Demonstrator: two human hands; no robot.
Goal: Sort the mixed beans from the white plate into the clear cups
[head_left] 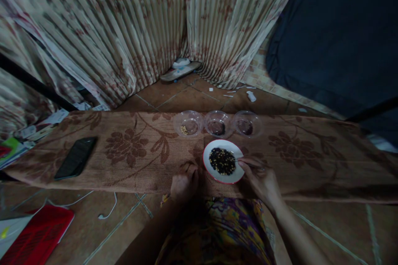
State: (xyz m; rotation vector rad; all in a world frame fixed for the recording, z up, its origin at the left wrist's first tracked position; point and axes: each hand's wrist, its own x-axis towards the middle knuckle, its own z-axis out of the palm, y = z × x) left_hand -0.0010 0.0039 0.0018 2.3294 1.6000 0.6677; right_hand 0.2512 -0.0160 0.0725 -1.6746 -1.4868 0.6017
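Observation:
A white plate with a red rim (209,170) holds a mix of black beans and yellow kernels (222,161). My right hand (259,180) pinches a slim metal tool (236,159), perhaps tweezers, whose tip is over the plate's right side. My left hand (184,182) rests on the cloth left of the plate, its fingers curled in with nothing visible in them. Behind the plate stand three clear plastic bowls in a row. The left bowl (192,121) has some yellow kernels, the middle bowl (214,118) some black beans, the right bowl (242,118) some dark reddish beans.
A brown flowered cloth (155,178) covers the long narrow table. A black phone (76,158) lies at its left. Papers (46,122) are piled beyond the left end. On the tiled floor are a skateboard (180,72), white scraps (251,96), a white cable (112,209) and a red packet (40,232).

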